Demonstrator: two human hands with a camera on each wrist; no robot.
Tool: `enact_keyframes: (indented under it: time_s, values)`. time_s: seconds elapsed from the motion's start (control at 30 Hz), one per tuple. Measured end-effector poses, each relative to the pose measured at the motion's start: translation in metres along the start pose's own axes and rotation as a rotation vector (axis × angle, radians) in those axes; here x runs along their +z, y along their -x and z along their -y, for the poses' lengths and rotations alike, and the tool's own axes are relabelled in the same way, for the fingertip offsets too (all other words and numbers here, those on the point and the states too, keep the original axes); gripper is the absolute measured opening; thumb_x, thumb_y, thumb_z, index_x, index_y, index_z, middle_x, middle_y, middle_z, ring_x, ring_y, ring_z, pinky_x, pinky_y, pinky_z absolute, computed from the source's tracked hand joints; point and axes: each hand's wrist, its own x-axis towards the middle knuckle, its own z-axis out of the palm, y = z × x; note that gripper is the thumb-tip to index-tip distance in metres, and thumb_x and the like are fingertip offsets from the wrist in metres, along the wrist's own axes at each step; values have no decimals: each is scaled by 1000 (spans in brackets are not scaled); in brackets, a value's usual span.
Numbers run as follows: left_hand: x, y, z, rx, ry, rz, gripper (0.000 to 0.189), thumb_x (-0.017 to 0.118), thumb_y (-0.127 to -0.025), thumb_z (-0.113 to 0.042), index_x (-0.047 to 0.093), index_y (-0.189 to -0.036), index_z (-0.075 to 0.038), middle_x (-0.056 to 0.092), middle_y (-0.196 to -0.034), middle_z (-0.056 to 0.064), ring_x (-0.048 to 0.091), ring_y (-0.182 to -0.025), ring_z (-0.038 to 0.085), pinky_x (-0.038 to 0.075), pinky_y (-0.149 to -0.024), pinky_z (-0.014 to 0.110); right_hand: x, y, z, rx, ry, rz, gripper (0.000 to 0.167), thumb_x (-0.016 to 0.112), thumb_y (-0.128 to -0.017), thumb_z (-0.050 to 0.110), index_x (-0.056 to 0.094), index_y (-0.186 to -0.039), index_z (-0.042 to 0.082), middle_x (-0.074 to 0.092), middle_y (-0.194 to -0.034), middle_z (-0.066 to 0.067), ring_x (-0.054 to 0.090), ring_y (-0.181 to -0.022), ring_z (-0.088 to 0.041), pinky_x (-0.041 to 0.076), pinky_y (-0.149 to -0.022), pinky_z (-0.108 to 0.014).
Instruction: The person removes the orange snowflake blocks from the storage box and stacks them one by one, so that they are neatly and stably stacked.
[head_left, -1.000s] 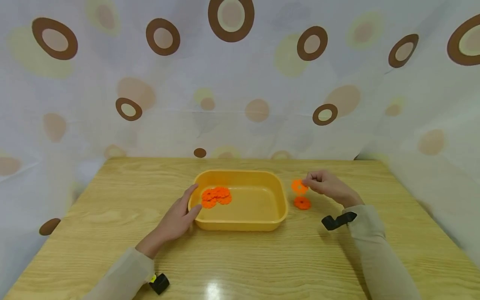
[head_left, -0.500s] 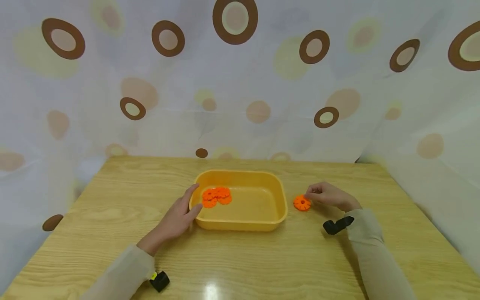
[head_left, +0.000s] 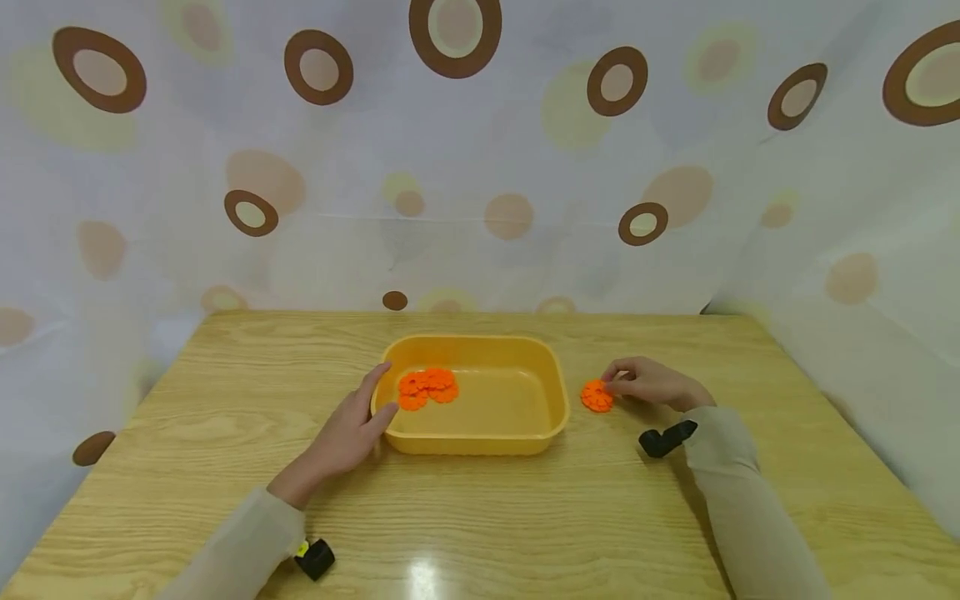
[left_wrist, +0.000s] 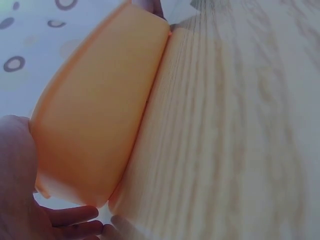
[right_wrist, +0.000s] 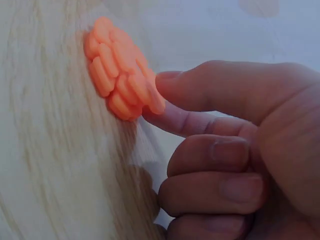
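Observation:
My left hand grips the left end of a yellow plastic tray, thumb and index fingertip over the rim. In the left wrist view the other fingers lie against the outside of the tray, low at its end. My right hand pinches an orange flower-shaped disc between thumb and index finger, right of the tray. The right wrist view shows this disc slightly tilted, overlapping a second orange disc beneath it on the table. The remaining right fingers are curled in.
Several more orange flower-shaped discs lie overlapping in the left part of the tray. The wooden table reaches back to a patterned cloth. Black cameras sit at the left wrist and right wrist.
My right hand has lowered its disc from above and behind the second disc onto it, so the two now overlap. The left hand and tray stay in place.

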Motion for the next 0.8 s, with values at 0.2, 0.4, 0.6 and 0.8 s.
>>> enact_keyframes:
  time_s: [0.2, 0.4, 0.6, 0.8]
  values:
    - [-2, 1, -1, 3, 8, -6, 62, 47, -101, -22, 18, -152, -3, 36, -148, 28, 39, -134, 41, 30, -109, 56, -1, -2, 4, 15, 1, 20, 25, 58, -96, 23, 62, -109, 3, 52, -84, -4, 41, -70, -15, 34, -66, -28]
    - [-2, 0, -1, -7, 10, -5, 61, 47, -101, -21, 18, -152, -4, 36, -148, 28, 40, -134, 41, 30, -109, 56, -3, -1, 5, 10, -26, 31, 26, 57, -97, 22, 63, -112, 2, 47, -79, -5, 37, -64, -12, 32, -63, -26]
    - [-2, 0, -1, -7, 5, -7, 61, 47, -101, -22, 18, -152, -4, 36, -148, 28, 40, -134, 41, 30, -109, 56, -3, 1, 5, 7, -17, 20, 29, 54, -98, 23, 62, -117, 3, 50, -84, -4, 39, -67, -12, 34, -64, -27]
    - [-1, 1, -1, -22, 3, -1, 62, 48, -101, -23, 18, -153, -6, 35, -149, 27, 42, -132, 41, 30, -109, 57, -1, 1, 1, 18, 0, -2, 32, 53, -99, 26, 60, -118, 2, 57, -99, -9, 44, -74, -15, 38, -68, -28]
